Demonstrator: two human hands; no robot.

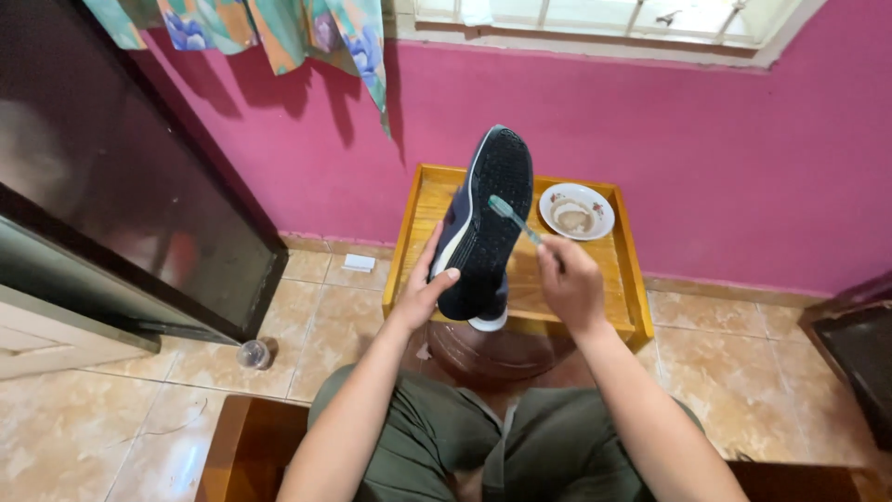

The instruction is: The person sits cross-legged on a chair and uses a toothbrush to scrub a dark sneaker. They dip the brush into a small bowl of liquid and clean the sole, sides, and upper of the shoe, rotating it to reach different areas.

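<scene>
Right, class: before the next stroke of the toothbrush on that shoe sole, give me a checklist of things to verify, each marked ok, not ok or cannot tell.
1. Shoe held steady: ok. The left hand has a grip on its side, sole turned toward the camera.
2. Toothbrush in hand: ok. The right hand holds its handle.
3. Bristles meeting the sole: ok. The brush head lies against the dark tread.
4. Bowl within reach: ok. It sits on the wooden tray, beyond the right hand.
5. Enough cleaning liquid in the bowl: cannot tell. Only a brownish content shows.
6. Sole clean: cannot tell. The tread is too dark.
</scene>
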